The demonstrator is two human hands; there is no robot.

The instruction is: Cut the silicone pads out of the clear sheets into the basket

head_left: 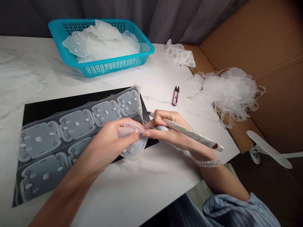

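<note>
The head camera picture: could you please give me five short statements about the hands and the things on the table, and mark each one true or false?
1. The left hand holds a translucent, whitish, thin piece. True.
2. The slim, pale, dark-tipped, pen-like tool is in the left hand. False: the right hand holds this tool.
3. The small pink-handled snips lie on the white marble-patterned table, apart from both hands. True.
4. The blue rectangular plastic basket is empty. False: a translucent white heap fills much of the basket.
5. The translucent patterned sheet lies over a flat black mat. True.
</note>
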